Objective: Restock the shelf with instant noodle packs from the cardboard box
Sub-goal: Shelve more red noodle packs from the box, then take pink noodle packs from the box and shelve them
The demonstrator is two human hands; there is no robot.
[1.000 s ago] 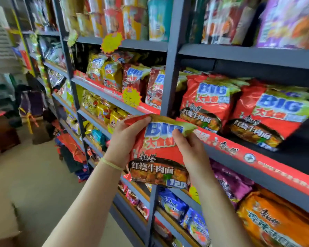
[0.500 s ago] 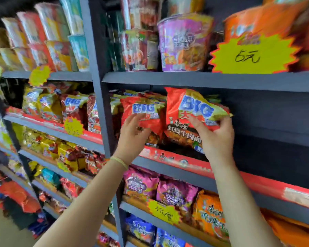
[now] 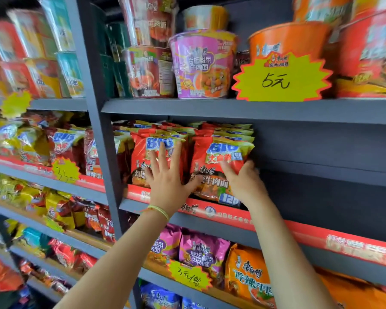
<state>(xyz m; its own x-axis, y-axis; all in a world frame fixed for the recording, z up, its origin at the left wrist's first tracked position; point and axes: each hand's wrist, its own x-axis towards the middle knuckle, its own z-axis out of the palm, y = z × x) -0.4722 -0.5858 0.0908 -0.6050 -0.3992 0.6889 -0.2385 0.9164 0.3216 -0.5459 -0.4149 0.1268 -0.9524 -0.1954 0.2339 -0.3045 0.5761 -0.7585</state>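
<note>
Two red noodle packs standing upright at the front of the middle shelf [image 3: 276,221], side by side just right of the grey upright post [image 3: 96,139], more packs of the same kind stacked behind. Left hand [image 3: 165,175] laid flat on the left front pack [image 3: 143,157] — fingers straight and spread, grip released, palm pressing the wrapper. Right hand [image 3: 243,177] at the lower right corner of the right front pack [image 3: 214,166], fingers across its face and curled round its edge — grip grasping that pack. Right of the packs, bare dark shelf back. Above, noodle cups [image 3: 201,63] and a yellow starburst price tag [image 3: 281,79]. Below, purple and orange packs [image 3: 247,275].
</note>
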